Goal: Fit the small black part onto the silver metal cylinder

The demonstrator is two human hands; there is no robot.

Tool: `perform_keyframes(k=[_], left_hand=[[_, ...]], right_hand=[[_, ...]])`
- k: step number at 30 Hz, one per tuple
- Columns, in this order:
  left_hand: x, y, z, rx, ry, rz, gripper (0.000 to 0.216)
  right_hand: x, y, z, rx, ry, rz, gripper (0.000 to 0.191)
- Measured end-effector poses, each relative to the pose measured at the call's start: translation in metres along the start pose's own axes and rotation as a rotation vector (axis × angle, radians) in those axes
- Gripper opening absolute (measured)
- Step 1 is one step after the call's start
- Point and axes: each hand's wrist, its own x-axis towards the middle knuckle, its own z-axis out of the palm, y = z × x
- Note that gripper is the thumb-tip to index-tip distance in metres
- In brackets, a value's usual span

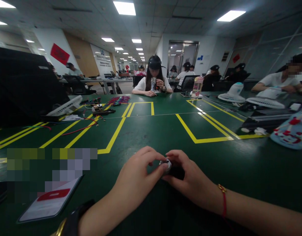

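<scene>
A small round silver metal part (168,164) is held just above the green table (151,134), in the lower middle of the view. My left hand (141,167) pinches it between thumb and fingertips. From the other side, my right hand (190,177) curls its fingers and thumb around the same part. The space inside the right hand is dark, so the rest of the part's shape is hidden there.
A phone (49,203) lies left of my forearm. Wires and a small device (98,107) sit farther left. White fans (231,93), a bottle (197,88) and a blue patterned bag (292,129) stand to the right. Opposite sits a person (153,78). Yellow tape (116,134) marks the tabletop.
</scene>
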Motion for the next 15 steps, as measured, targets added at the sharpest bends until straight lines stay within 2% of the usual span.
perform_keyframes(k=[3,6,11,15], left_hand=[[0.005,0.001,-0.004,-0.012,0.039,0.003,0.013],[-0.001,-0.004,-0.01,-0.021,0.083,-0.035,0.013],[-0.014,-0.02,0.001,0.034,-0.075,-0.087,0.011],[-0.011,-0.025,0.016,0.072,-0.096,-0.083,0.01]], right_hand=[[0.0,-0.001,-0.001,-0.002,-0.011,-0.021,0.049],[-0.002,-0.001,-0.005,-0.063,-0.014,-0.018,0.043],[-0.006,0.0,-0.009,-0.111,0.006,-0.009,0.039],[-0.007,0.002,-0.008,-0.123,0.025,-0.031,0.049]])
